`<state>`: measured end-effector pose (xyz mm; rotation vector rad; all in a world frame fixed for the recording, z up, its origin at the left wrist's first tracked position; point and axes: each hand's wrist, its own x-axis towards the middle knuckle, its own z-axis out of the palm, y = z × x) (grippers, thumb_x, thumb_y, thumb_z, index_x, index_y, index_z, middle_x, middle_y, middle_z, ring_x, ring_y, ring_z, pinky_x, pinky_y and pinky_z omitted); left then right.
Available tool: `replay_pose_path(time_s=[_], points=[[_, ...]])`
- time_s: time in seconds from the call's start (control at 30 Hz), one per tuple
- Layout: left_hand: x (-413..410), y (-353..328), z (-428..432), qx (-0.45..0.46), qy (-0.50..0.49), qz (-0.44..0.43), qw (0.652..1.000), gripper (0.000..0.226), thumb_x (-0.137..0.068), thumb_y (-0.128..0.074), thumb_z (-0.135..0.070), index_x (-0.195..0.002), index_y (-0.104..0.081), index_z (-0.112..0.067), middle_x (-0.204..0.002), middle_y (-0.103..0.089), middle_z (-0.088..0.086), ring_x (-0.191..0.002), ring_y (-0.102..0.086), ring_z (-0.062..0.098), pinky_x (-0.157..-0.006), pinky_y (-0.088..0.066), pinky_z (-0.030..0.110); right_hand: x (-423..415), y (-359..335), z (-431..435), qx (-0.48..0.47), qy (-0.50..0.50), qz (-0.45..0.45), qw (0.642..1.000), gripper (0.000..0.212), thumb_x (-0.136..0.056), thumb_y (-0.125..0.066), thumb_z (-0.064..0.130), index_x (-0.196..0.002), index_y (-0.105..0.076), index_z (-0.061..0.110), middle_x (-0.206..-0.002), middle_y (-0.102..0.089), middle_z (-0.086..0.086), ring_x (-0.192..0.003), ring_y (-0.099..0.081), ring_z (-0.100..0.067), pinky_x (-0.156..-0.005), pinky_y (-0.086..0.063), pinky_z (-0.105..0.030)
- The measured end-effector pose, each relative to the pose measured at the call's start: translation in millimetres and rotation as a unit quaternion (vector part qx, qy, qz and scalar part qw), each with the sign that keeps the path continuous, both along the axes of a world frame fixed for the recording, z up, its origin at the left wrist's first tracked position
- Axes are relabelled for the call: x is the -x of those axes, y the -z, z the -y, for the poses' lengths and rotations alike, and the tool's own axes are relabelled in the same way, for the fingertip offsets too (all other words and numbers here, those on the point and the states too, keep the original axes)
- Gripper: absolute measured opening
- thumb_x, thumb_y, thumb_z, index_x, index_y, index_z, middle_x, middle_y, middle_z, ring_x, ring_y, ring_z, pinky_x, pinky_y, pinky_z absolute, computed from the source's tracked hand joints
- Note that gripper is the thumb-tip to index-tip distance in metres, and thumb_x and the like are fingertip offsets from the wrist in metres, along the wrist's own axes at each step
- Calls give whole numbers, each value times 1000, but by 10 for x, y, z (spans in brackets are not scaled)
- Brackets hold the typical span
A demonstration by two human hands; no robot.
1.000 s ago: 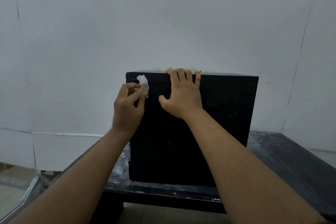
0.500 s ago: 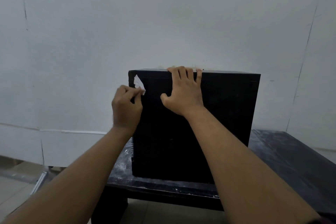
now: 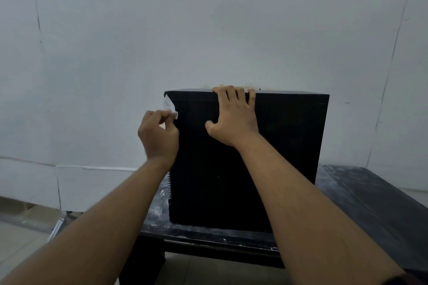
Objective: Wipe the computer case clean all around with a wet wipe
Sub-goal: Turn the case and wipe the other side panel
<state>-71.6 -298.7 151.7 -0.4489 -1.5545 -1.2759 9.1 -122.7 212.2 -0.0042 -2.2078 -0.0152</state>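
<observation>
Left fingers pinch one wet wipe; right fingers curl over one computer case top.

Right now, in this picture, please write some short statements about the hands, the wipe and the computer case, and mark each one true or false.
1. The left hand pinches the wet wipe at the upper left edge of the computer case. True.
2. The right hand hangs free, away from the case. False: its fingers hook over the case's top edge.
3. The case lies on the floor. False: it stands on the dark table.
4. The case is black. True.
</observation>
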Motion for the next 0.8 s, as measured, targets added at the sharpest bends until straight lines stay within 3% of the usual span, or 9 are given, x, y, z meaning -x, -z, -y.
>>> replay_pose_path(time_s=[0.17,0.37,0.47,0.57,0.63,0.8], points=[[39,-477,16,-34,7,-2,999,6,-95,-77,-10,-89,-78,-10,-98,-71,3,-82,-62,9,-79,-40,2,-16,-12,-27,-4,-2,8,1000,86,-78,-61,54,-155,-35,26,-152,-40,1,-148,-30,-27,-130,-5,-59],[-89,-97,51,106,7,-21,994,16,-93,-70,7,-94,-80,-5,-94,-67,3,-84,-60,9,-80,-39,2,-88,-74,-38,-14,-8,41,999,91,-79,-63,56,-159,-30,26,-158,-37,0,-152,-26,-29,-130,-4,-59],[-80,-327,51,132,21,-36,990,20,-90,-69,9,-96,-82,-5,-96,-71,5,-86,-65,16,-82,-47,13,-189,-152,-155,-43,-9,80,996,96,-85,-62,57,-165,-18,28,-166,-29,0,-157,-20,-27,-131,-4,-58],[-43,-667,26,133,28,-54,989,22,-90,-69,7,-98,-84,-6,-95,-73,5,-86,-68,14,-83,-49,12,-283,-152,-324,-45,25,66,996,95,-90,-56,62,-167,-12,29,-168,-28,-1,-157,-21,-27,-131,-1,-61],[-46,-736,-57,131,32,-58,989,17,-93,-70,3,-96,-84,-7,-91,-70,4,-85,-68,17,-82,-54,22,-311,-105,-402,-51,50,61,996,98,-90,-58,65,-167,-11,28,-167,-27,-2,-157,-19,-28,-131,3,-61],[-123,-146,-127,162,6,-83,983,10,-98,-71,1,-99,-81,-2,-83,-59,2,-76,-56,19,-67,-50,33,-262,-68,-377,-45,48,63,996,104,-84,-65,67,-165,-14,26,-162,-25,-4,-155,-18,-30,-130,3,-62]])
